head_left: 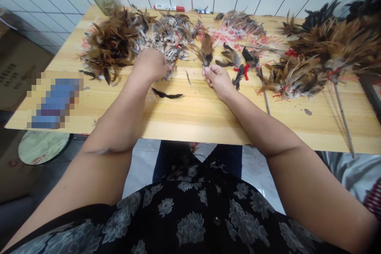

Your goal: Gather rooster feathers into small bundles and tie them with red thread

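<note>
My right hand (218, 80) pinches a small bunch of brown feathers (207, 49) by the quill ends, with the tips pointing up and away from me. My left hand (152, 63) lies at the near edge of a pile of grey and white feathers (157, 33). Its fingers are curled in and closed on feathers there, partly hidden by the back of the hand. Left of that hand rises a heap of brown feathers (111, 41). A loose black feather (167, 94) lies on the wooden table (190, 123) between my forearms.
Finished-looking feather bundles (297, 77) on thin sticks (343, 119) lie at right, some tied with red string. Pink strands (223, 35) and more feathers are at the back. A red marker (169, 8) lies by the tiled wall. A blurred blue object (53, 103) sits at left.
</note>
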A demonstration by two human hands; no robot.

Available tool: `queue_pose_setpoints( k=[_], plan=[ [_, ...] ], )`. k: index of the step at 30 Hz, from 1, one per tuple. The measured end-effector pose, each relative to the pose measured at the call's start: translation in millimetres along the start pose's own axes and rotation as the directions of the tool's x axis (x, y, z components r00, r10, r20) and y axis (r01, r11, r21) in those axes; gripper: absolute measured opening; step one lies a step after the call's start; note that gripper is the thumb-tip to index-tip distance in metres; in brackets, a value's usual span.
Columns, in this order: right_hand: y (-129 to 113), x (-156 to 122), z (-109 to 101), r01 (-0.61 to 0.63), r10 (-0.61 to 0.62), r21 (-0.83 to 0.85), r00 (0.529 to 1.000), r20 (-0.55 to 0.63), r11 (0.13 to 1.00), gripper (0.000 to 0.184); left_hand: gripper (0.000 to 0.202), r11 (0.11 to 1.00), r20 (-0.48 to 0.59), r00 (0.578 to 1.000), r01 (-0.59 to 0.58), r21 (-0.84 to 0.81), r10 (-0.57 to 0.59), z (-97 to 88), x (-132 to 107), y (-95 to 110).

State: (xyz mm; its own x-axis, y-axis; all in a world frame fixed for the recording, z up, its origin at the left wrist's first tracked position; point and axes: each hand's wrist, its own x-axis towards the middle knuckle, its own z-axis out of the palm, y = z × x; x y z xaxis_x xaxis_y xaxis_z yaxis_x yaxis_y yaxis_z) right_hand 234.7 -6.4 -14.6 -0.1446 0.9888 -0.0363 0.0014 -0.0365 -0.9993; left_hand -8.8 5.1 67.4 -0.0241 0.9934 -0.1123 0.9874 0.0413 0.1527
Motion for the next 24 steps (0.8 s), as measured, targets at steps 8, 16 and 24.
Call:
queue_pose_setpoints(
  k=[8,16,24],
  plan=[
    [4.7,5.8,3.2,0.030,-0.030,-0.013,1.000,0.001,0.999,0.050,0.021,0.991,0.040,0.999,0.031,0.132,-0.037,1.3,21.0,8.4],
    [16.0,13.5,4.1,0.125,-0.124,-0.051,0.992,0.017,0.991,0.050,0.026,0.992,0.137,0.991,-0.018,0.126,0.000,-29.0,-18.2,2.7],
    [29.0,19.7,0.2,0.187,-0.184,-0.127,0.982,0.032,0.974,0.055,0.036,0.988,0.102,0.995,-0.037,0.153,0.021,-23.3,-23.9,-5.1]
  ],
)
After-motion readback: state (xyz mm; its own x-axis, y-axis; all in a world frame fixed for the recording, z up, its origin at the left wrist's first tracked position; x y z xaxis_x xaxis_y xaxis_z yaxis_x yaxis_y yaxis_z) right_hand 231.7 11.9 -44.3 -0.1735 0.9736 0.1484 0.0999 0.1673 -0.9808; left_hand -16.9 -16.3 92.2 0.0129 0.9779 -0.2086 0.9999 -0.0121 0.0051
